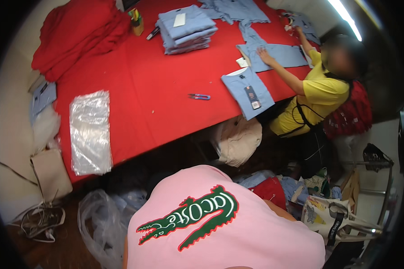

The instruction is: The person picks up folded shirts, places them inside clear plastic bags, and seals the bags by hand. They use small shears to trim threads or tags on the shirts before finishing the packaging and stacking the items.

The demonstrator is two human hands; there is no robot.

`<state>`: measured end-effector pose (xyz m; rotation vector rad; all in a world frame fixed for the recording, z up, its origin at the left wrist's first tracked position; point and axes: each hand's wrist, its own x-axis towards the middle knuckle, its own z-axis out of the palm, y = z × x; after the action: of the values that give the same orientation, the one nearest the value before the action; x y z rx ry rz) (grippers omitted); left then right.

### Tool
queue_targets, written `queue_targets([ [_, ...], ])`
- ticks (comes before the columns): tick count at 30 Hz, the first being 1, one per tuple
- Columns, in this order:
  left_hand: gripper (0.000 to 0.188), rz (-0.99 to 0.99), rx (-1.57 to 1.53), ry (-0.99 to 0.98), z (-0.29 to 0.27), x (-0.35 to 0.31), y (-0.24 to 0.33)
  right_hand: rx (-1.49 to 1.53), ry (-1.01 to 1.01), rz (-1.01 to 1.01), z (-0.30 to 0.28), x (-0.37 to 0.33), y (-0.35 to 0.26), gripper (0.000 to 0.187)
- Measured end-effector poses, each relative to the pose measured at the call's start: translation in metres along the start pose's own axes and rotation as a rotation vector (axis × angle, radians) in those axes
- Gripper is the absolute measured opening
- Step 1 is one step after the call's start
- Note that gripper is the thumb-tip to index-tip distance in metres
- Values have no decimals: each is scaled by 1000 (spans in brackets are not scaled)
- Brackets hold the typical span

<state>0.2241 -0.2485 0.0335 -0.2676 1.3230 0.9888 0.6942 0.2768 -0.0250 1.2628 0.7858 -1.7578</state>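
Observation:
Neither of my hands shows; only a strip of my right arm (pixel 280 210) appears beside my pink shirt. In front of me stands a table with a red cloth (pixel 157 116). A blue thread snipper (pixel 199 97) lies on it. Nearer the right edge is a folded light blue shirt (pixel 238 92) with a dark hang tag (pixel 252 96), partly over the edge. A stack of clear plastic bags (pixel 90 134) lies at the left. Farther back sits a pile of folded blue shirts (pixel 186 27), with a white label on top.
At the right, a co-worker in a yellow shirt (pixel 325 87) rests one hand on a spread blue garment (pixel 278 56). Red fabric (pixel 78 33) is heaped at the far left. Below are a plastic bag (pixel 98 219), tangled cables (pixel 40 222), a cream cloth (pixel 240 141) and a tote bag (pixel 325 215).

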Motion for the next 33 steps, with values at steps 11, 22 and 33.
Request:
queue_targets([
  [11,37,-96,273,53,-45,25,56,-598,-375,-111,26,-12,-124,46],
  [22,32,21,214,199,-34,66,9,-1034,170,231,37,7,-130,44],
  [33,29,44,163,282,-17,77,-21,-299,-72,-887,149,-14,-257,34],
])
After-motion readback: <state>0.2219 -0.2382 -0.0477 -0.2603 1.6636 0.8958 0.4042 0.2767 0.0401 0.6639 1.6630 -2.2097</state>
